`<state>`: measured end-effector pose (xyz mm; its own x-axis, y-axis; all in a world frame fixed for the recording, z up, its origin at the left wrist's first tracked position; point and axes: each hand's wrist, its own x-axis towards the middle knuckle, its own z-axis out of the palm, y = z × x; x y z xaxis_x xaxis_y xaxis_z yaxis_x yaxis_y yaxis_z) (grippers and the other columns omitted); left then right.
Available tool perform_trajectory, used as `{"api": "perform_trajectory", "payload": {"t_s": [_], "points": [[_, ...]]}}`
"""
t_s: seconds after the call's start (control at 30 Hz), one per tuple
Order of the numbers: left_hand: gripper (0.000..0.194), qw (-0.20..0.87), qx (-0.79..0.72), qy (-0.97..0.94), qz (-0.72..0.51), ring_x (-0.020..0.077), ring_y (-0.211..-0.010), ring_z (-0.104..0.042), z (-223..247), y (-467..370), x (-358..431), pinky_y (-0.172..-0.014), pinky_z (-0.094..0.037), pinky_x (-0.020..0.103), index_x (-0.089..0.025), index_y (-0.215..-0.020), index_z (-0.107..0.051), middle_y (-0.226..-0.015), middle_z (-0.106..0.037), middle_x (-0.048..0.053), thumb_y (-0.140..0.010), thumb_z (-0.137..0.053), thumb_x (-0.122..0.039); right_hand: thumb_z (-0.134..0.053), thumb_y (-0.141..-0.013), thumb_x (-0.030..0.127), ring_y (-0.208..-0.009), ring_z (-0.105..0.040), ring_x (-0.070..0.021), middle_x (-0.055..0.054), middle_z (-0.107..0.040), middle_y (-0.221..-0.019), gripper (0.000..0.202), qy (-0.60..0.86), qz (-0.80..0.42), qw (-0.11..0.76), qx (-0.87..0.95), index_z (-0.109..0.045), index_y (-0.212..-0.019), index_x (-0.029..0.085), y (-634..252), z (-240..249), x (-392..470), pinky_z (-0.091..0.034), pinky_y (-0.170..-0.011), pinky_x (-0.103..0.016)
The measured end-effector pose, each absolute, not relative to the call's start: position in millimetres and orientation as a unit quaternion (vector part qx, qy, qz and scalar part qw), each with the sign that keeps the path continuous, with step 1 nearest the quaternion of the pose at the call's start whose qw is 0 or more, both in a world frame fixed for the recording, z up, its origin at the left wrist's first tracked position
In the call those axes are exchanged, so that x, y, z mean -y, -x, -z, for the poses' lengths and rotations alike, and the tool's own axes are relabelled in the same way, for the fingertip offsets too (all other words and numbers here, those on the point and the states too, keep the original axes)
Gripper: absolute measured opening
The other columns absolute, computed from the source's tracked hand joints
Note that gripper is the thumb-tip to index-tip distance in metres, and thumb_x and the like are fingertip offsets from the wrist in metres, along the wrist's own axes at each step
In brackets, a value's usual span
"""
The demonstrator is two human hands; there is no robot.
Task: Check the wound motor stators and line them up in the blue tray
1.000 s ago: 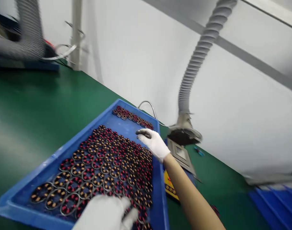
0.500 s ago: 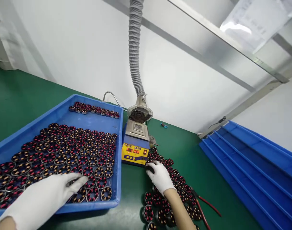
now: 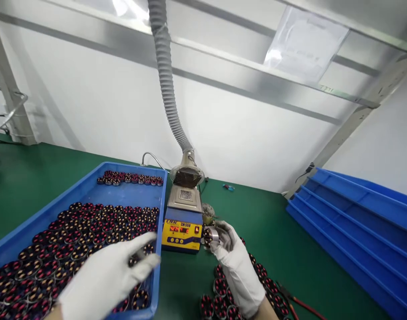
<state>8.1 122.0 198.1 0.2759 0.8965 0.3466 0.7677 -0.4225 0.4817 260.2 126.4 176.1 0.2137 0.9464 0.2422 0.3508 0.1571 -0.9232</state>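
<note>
My left hand [image 3: 118, 271], in a white glove, hovers over the right side of a blue tray [image 3: 159, 262]. Its thumb and fingers are apart, slightly smeared by motion, and I see nothing gripped between them. Rows of round motor stators [image 3: 79, 252] with red and gold spots fill the tray beneath. To the right of the yellow-fronted soldering unit, my white-gloved right hand [image 3: 231, 258] pinches a motor stator [image 3: 210, 236] by its silvery rim, its spotted face turned left. Below that hand, more loose stators [image 3: 219, 286] lie on the green tabletop, partly covered by hand and wrist.
The blue and yellow soldering unit [image 3: 182, 231] stands between tray and loose stators, a fume hose [image 3: 168, 80] above it. Red-handled pliers [image 3: 300, 302] lie at the lower right. Stacked blue trays [image 3: 353, 226] stand at right. A small blue-red item [image 3: 228, 187] lies near the wall.
My right hand has taken hold of a stator and turned palm inward. My left hand has lifted off the stators toward the tray's right edge, fingers spreading. The view has tilted upward.
</note>
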Motion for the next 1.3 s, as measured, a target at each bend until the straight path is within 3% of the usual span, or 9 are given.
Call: {"api": "perform_trajectory", "payload": {"t_s": [0.1,0.23,0.37,0.57,0.73,0.87,1.03,1.2,1.3], "points": [[0.042,-0.023,-0.361,-0.811,-0.459,0.0219,-0.096,-0.064,-230.4,-53.6,-122.0,-0.077,-0.057,0.033,-0.02,-0.122,-0.049,-0.111,-0.065,0.007,-0.082,-0.051,-0.034,-0.064,-0.06,0.065,-0.085,-0.066,-0.0231,-0.008,-0.067,-0.1,0.06,0.413,-0.391,0.659,0.492,-0.055,-0.105,0.026,-224.8,-204.4,-137.4,-0.054,-0.072,-0.036],[0.026,-0.156,-0.294,-0.753,-0.568,0.0195,-0.094,-0.063,-241.7,-70.8,-134.3,-0.078,-0.055,0.032,-0.019,-0.113,-0.052,-0.105,-0.065,0.009,-0.09,-0.043,-0.028,-0.07,-0.062,0.058,-0.075,-0.066,-0.0218,-0.006,-0.071,-0.08,0.041,0.308,-0.445,0.665,0.515,-0.068,-0.083,0.023,-192.4,-245.3,-133.2,-0.052,-0.078,-0.035],[0.03,-0.103,-0.255,-0.769,-0.577,0.0163,-0.088,-0.064,-244.3,-58.8,-143.9,-0.074,-0.054,0.026,-0.024,-0.108,-0.053,-0.095,-0.068,0.003,-0.093,-0.037,-0.044,-0.072,-0.061,0.056,-0.073,-0.064,-0.0208,-0.004,-0.069,-0.075,0.036,0.322,-0.387,0.669,0.547,-0.072,-0.079,0.025,-192.5,-261.9,-120.9,-0.051,-0.072,-0.029],[0.027,0.058,-0.226,-0.832,-0.503,0.0131,-0.084,-0.062,-252.1,-47.0,-144.7,-0.074,-0.053,0.024,-0.024,-0.101,-0.054,-0.09,-0.065,0.0,-0.095,-0.035,-0.042,-0.072,-0.063,0.053,-0.066,-0.057,-0.0163,-0.003,-0.059,-0.071,0.026,0.321,-0.324,0.635,0.624,-0.074,-0.072,0.028,-202.2,-250.0,-125.8,-0.047,-0.062,-0.026],[0.026,-0.085,-0.213,-0.834,-0.502,0.0168,-0.084,-0.06,-253.1,-42.9,-146.6,-0.072,-0.05,0.031,-0.018,-0.101,-0.053,-0.091,-0.065,0.005,-0.097,-0.031,-0.03,-0.074,-0.066,0.044,-0.059,-0.055,-0.0139,0.0,-0.056,-0.06,0.021,0.28,-0.395,0.667,0.566,-0.069,-0.057,0.025,-201.2,-245.6,-139.1,-0.045,-0.057,-0.025],[0.024,-0.081,-0.227,-0.836,-0.492,0.017,-0.088,-0.058,-249.1,-39.7,-146.5,-0.075,-0.048,0.032,-0.018,-0.105,-0.052,-0.095,-0.065,0.004,-0.097,-0.033,-0.031,-0.077,-0.059,0.047,-0.057,-0.057,-0.0139,0.0,-0.06,-0.058,0.023,0.24,-0.487,0.701,0.462,-0.07,-0.062,0.025,-204.8,-250.6,-138.0,-0.047,-0.056,-0.025],[0.026,-0.096,-0.242,-0.837,-0.482,0.0171,-0.098,-0.053,-243.6,-36.4,-143.9,-0.083,-0.044,0.032,-0.017,-0.111,-0.051,-0.103,-0.063,0.005,-0.097,-0.035,-0.031,-0.078,-0.06,0.043,-0.062,-0.059,-0.015,-0.002,-0.065,-0.066,0.023,0.346,-0.404,0.641,0.553,-0.072,-0.068,0.022,-196.5,-251.8,-128.8,-0.047,-0.059,-0.025],[0.026,-0.247,-0.259,-0.799,-0.483,0.0179,-0.085,-0.059,-252.1,-40.2,-141.4,-0.075,-0.044,0.033,-0.014,-0.098,-0.056,-0.092,-0.068,0.003,-0.096,-0.031,-0.021,-0.071,-0.071,0.036,-0.061,-0.056,-0.0135,0.0,-0.059,-0.067,0.014,0.393,-0.169,0.745,0.512,-0.068,-0.063,0.025,-180.3,-244.9,-121.7,-0.044,-0.056,-0.024],[0.026,-0.258,-0.267,-0.801,-0.469,0.0167,-0.077,-0.061,-255.9,-40.8,-141.7,-0.069,-0.046,0.033,-0.015,-0.094,-0.055,-0.086,-0.069,0.001,-0.095,-0.029,-0.019,-0.07,-0.072,0.027,-0.068,-0.056,-0.0155,-0.001,-0.059,-0.074,0.007,0.493,-0.014,0.761,0.422,-0.066,-0.066,0.026,-182.3,-244.6,-116.5,-0.044,-0.061,-0.026]]}}
